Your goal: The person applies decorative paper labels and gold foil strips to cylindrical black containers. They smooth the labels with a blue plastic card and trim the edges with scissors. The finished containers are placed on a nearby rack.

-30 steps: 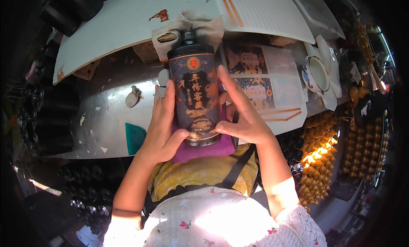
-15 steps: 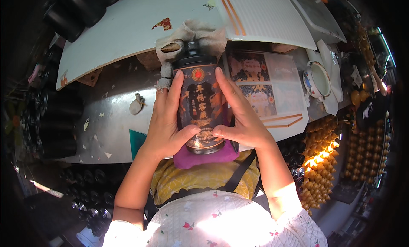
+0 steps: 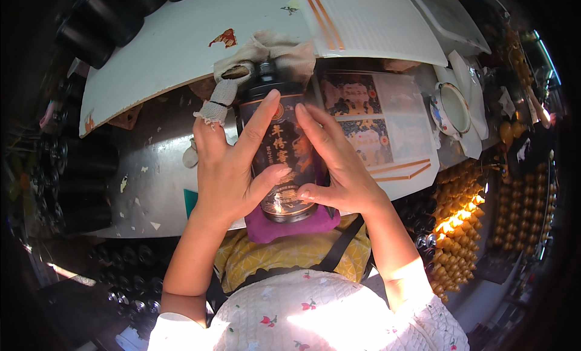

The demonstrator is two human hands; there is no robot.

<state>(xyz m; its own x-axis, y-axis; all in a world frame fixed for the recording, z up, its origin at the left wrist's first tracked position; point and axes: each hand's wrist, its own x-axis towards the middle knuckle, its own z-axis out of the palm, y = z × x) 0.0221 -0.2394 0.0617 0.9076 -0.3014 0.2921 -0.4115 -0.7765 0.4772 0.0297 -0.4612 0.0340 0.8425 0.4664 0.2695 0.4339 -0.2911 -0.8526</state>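
A black bottle (image 3: 284, 151) with a dark label in gold print and a round red emblem lies lengthwise before me, its neck pointing away. Its lower end rests on a purple cloth pad (image 3: 266, 230) at the table's near edge. My left hand (image 3: 224, 169) grips its left side, thumb and index finger on the label; a grey knitted sleeve (image 3: 221, 99) covers one finger. On the right side, my right hand (image 3: 342, 166) holds it with thumb and index finger laid on the label. The neck lies on a stained whitish rag (image 3: 287, 48).
Printed label sheets (image 3: 363, 133) lie to the right, beside an enamel mug (image 3: 454, 109). A raised white board (image 3: 163, 54) spans the back. Black bottles (image 3: 85, 193) crowd the left side; gold-coloured bottles (image 3: 457, 230) stand low at the right.
Both index fingers have slid inward over the label's upper part. The left hand's sleeved finger has swung outward to the left. Bottle, pad and table have shifted slightly in view.
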